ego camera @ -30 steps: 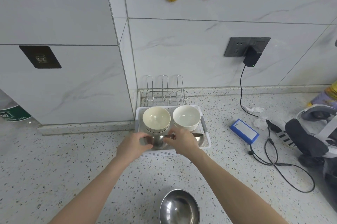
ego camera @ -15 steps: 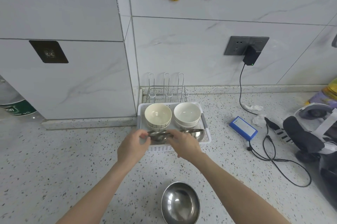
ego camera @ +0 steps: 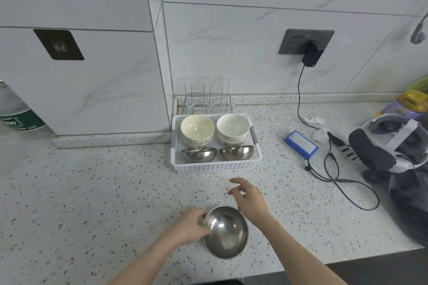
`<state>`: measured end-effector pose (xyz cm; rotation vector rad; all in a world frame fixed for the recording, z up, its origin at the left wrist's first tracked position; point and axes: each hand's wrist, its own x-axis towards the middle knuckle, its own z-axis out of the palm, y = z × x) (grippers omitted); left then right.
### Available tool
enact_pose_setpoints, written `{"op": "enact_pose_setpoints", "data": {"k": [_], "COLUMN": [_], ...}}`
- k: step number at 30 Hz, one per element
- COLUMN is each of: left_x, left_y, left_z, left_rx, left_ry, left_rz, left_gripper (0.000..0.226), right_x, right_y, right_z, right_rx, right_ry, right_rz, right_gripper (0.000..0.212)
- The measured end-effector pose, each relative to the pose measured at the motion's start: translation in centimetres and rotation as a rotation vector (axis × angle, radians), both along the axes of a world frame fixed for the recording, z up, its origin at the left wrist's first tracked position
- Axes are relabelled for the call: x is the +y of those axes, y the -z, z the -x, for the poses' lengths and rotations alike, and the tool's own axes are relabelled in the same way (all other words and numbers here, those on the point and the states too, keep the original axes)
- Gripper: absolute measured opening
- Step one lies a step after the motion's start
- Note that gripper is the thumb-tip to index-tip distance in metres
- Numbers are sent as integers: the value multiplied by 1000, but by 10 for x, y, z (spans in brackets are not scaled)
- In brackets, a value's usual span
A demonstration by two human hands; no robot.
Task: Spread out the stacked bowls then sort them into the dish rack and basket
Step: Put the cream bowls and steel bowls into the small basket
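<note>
Steel bowl sits on the speckled counter, near edge. Left hand pinches its left rim; right hand hovers just beside it, fingers loosely spread, holding nothing. White basket (behind) holds two ceramic stacks and two steel bowls.

Four bowls in white basket

Beyond my hands I see a white perforated basket holding a cream bowl with dark vertical stripes, a plain white bowl and two silver steel bowls. The surface is white, speckled dark. Right sits a blue box.
</note>
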<state>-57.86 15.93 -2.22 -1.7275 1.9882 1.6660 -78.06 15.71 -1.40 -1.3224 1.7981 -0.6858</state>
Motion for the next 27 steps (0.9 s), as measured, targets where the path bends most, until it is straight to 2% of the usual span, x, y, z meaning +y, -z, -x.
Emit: {"op": "enact_pose_setpoints", "data": {"k": [7,14,18,22,27], "left_x": [-17,-54,-76,-96,-115], "left_y": [-26,-58,-64,-66,-68], "left_z": [-10,-27,-32,-34,-38], "left_rx": [120,254,348,360,345], "left_ry": [-249,-404,-517,-549,-588], "left_rz": [-81,-110,-123,-176,-221], "left_gripper": [8,13,19,23,26], "right_x": [-6,-26,-32,-50,-76], "right_y": [-18,-61,-73,-78,-74], "right_z": [10,20,21,15,11], "right_rx": [-164,-411,-492,-454,-480], "right_ry": [29,45,-124,-165,-296], "right_rz": [29,130,119,114,86], "right_gripper": [20,20,28,58,54]}}
